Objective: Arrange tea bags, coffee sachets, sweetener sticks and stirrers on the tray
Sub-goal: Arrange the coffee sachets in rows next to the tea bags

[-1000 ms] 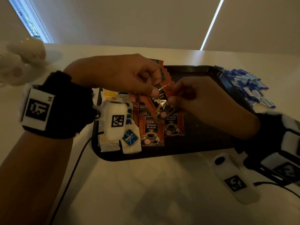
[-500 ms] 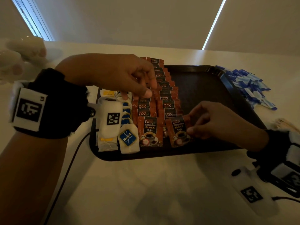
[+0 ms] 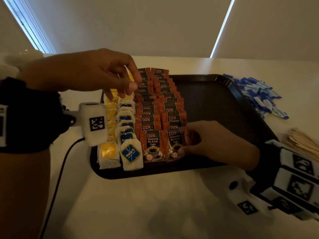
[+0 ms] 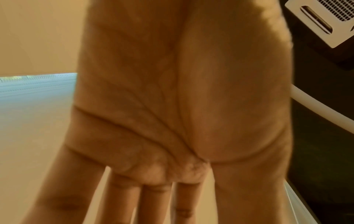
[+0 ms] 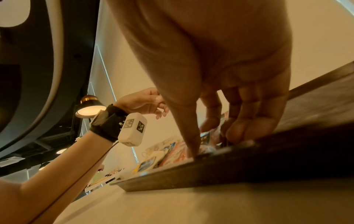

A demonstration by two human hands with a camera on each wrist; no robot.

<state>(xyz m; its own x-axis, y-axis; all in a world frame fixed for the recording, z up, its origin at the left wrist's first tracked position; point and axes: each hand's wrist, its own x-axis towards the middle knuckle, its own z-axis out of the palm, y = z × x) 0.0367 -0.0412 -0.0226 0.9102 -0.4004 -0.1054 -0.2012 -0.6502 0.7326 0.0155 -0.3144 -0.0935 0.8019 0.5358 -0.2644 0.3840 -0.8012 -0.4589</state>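
The right hand (image 3: 203,144) has just set the last coffee sachet (image 3: 174,144) down, still pinching it; left hand (image 3: 103,75) relaxed, empty.

Stirrers (image 3: 303,145) cut off (right edge)

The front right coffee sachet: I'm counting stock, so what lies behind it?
Behind the front right coffee sachet a row of overlapping sachets runs toward the tray's far edge. Only their top strips show; the rest is covered.
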